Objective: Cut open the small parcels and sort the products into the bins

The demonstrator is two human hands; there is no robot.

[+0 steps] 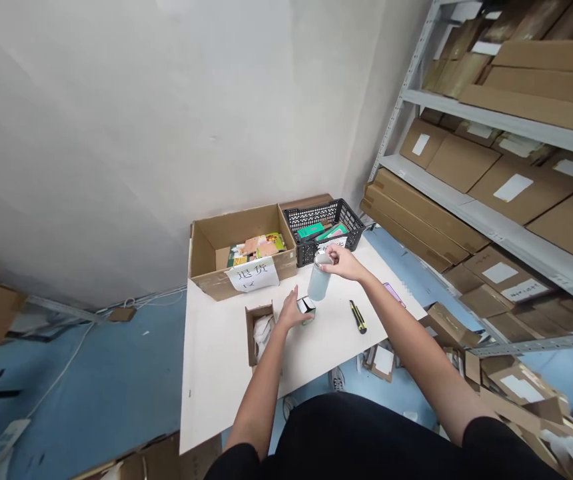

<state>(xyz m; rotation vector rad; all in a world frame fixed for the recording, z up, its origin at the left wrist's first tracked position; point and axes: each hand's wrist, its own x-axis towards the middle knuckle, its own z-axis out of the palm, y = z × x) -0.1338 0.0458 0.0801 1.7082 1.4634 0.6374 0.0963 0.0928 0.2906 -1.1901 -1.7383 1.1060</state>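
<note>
In the head camera's view, a person's right hand (341,263) grips a pale blue bottle (319,283) by its top above a white table (211,373), while the left hand (291,313) is curled round a small open-topped box (306,305) just beside it; whether the bottle's base touches the tabletop is hard to tell. The hold, high on smooth-looking sides, could let the bottle slip or swing, knocking the small box over. A black-and-yellow utility knife (358,317) lies near the right forearm, where a careless sweep could push it toward the table's near edge or nick skin if its blade is out.
</note>
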